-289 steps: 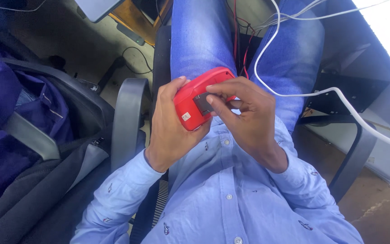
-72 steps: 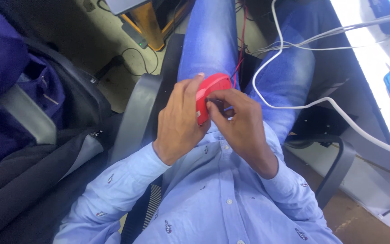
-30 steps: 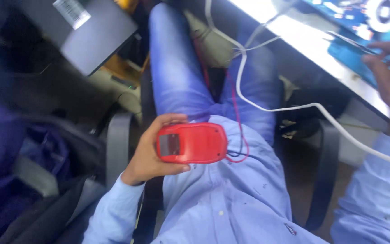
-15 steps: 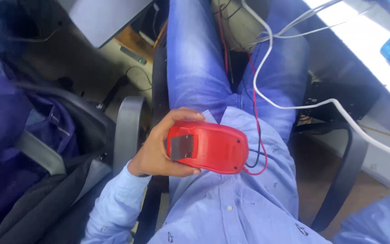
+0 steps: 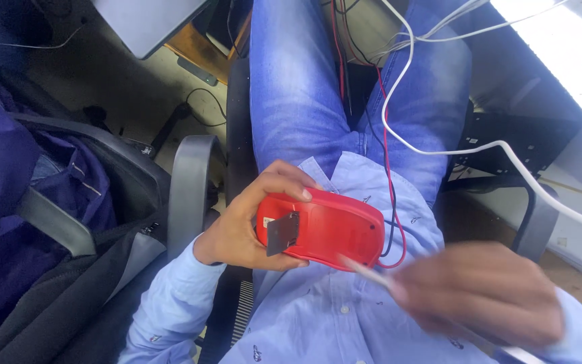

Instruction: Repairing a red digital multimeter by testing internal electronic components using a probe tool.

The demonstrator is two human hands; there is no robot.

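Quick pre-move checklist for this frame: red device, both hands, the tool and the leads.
1. Left hand has a firm grip on the red device: ok.
2. Device back faces up, dark flap visible: ok.
3. Right hand sharp enough to judge its grip: not ok, blurred.
4. Thin pale tool tip near device edge, contact: cannot tell.
5. Red and black leads clear of the hands: ok.

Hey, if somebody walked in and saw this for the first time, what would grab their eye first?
Most likely the bright red device, held back side up over the lap by the left hand, with red and black wires trailing from its right end. Next comes the blurred right hand at lower right, holding a thin pale tool whose tip points toward the device. A white cable loops across the blue jeans above.
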